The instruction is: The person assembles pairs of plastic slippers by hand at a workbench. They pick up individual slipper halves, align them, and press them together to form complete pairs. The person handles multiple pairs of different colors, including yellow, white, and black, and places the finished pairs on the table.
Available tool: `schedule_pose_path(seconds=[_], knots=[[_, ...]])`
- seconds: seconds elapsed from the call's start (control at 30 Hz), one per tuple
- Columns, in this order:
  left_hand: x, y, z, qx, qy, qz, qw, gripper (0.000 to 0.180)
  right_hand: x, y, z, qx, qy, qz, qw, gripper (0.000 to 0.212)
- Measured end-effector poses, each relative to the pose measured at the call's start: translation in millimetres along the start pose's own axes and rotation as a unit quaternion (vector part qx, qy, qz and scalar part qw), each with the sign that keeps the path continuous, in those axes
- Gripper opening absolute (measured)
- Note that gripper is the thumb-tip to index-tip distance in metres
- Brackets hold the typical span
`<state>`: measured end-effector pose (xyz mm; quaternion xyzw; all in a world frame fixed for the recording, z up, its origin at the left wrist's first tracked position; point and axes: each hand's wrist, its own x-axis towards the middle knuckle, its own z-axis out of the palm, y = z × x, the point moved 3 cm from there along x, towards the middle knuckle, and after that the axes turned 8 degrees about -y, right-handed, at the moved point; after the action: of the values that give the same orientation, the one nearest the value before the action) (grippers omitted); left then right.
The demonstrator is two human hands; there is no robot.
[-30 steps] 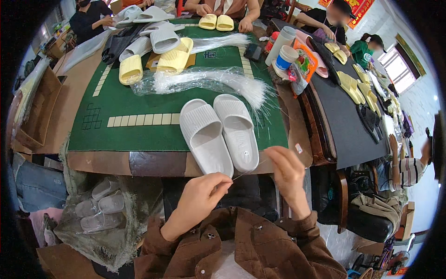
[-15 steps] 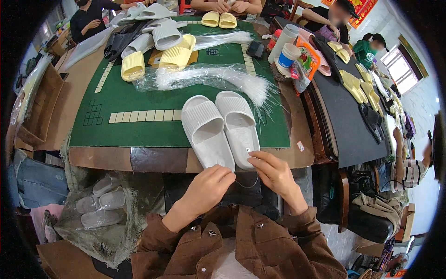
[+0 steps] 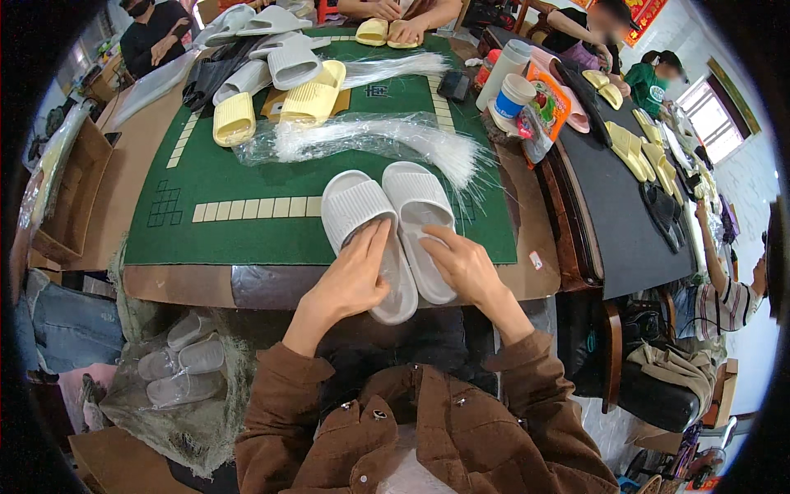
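Observation:
Two pale grey ribbed slippers lie side by side at the table's near edge, heels toward me. My left hand [image 3: 350, 276] rests over the left slipper [image 3: 356, 203], fingers stretched together up to its strap opening, thumb apart. The fingertips are partly hidden there. My right hand [image 3: 467, 267] lies over the right slipper [image 3: 411, 192], its fingers loosely bent and touching the footbed below the strap. The left slipper's heel juts past the table edge. No thread shows between my fingers now.
A bundle of clear plastic ties [image 3: 370, 142] lies beyond the slippers on the green mat [image 3: 271, 243]. Yellow slippers [image 3: 313, 92] and grey ones are heaped at the far left. A cup [image 3: 512, 97] stands at the right. Other people work around the tables.
Both hands have moved forward from the heels onto the slippers, the left reaching its strap opening. The thin thread seen below the right slipper's heel is out of sight. The left slipper shifted slightly nearer.

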<state>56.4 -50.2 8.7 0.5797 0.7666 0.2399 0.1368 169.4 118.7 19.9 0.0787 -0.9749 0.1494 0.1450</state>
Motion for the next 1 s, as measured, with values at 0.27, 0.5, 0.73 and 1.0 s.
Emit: schedule_pose_path(seconds=[0.27,0.5,0.73,1.0], knots=[[15,-6,-2,-0.115,0.061,-0.127,0.983,0.078,20,1,25,0.079,0.024,0.032,0.996,0.035],[38,-11,17,-0.058,0.06,-0.179,0.98,0.086,15,-5,28,0.102,-0.019,0.056,0.993,0.04],[28,5,11,-0.035,0.034,-0.127,0.991,0.091,2,-7,24,0.214,-0.032,0.079,0.973,0.048],[40,2,29,0.012,0.152,-0.162,0.975,0.05,4,-9,26,0.22,0.017,0.062,0.973,0.04]])
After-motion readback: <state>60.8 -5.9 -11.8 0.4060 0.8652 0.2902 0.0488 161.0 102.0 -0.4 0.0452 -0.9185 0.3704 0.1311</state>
